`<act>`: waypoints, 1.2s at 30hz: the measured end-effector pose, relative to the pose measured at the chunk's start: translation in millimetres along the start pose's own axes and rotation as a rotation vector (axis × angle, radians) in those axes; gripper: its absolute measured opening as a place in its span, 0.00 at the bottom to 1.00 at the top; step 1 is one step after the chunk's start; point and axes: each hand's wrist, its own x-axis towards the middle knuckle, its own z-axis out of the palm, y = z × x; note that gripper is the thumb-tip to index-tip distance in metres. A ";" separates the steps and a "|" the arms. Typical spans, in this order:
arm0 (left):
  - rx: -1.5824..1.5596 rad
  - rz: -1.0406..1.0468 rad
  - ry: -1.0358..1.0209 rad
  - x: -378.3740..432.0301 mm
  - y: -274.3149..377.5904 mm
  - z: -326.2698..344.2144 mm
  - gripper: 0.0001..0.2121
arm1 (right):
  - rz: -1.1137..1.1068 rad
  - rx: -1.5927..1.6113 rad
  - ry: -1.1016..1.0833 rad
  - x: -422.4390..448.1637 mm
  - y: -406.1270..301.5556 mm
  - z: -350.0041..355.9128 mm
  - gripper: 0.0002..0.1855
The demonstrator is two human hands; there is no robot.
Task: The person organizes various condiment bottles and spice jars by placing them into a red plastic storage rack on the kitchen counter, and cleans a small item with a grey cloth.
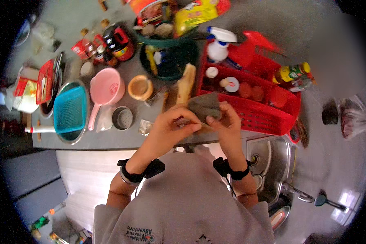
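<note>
My right hand (227, 119) pinches a dark grey-green cloth or scouring pad (203, 104) between thumb and fingers. Beside it on the left is my left hand (177, 123), its fingers curled towards the thumb. A small dark reddish patch shows inside that curl, too blurred to name, so I cannot tell whether the left hand grips something. Just beyond both hands lies a pale wooden tool (186, 83), its near end hidden behind the left hand. Under it, a brown wooden board or strip (170, 99) is partly visible. Both wrists carry black straps.
Right of the hands stands a red plastic caddy (262, 122) holding a white spray bottle (218, 50) and jars. A dark green basket (170, 39) is behind. Leftward are a wooden bowl (140, 87), a pink dipper (106, 85) and a teal strainer (70, 109). A steel sink (267, 161) sits right.
</note>
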 end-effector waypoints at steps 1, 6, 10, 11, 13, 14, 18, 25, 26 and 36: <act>0.065 -0.004 0.006 7.2 1.9 8.1 0.03 | -0.010 -0.016 -0.037 -0.4 -1.1 -14.2 0.15; 0.410 0.080 0.034 29.8 4.0 55.0 0.04 | -0.155 -0.348 0.021 -5.7 -32.3 -69.0 0.16; 0.708 0.252 -0.019 44.9 -8.7 94.1 0.08 | -0.384 -0.699 0.057 -16.1 -41.1 -97.7 0.17; 0.718 0.258 -0.049 50.4 -11.9 103.8 0.09 | -0.441 -0.755 0.061 -17.0 -39.7 -103.9 0.17; 0.750 0.271 -0.095 58.5 -16.7 118.8 0.10 | -0.465 -0.768 0.115 -20.8 -36.7 -117.5 0.15; 0.737 0.255 -0.112 62.8 -18.8 126.0 0.10 | -0.469 -0.794 0.118 -24.4 -34.2 -126.6 0.13; 0.682 0.210 -0.148 76.0 -28.0 150.8 0.10 | -0.522 -0.867 0.099 -34.0 -29.3 -156.8 0.10; 0.679 0.204 -0.086 97.6 -21.5 183.1 0.14 | -0.443 -0.655 0.231 -37.2 -20.6 -196.5 0.10; 0.680 0.203 -0.092 100.1 -23.4 183.5 0.14 | -0.387 -0.594 0.270 -35.9 -23.9 -202.0 0.08; 0.852 0.223 -0.118 115.4 -51.9 201.4 0.09 | -0.346 -0.707 0.253 -25.1 -31.6 -248.4 0.08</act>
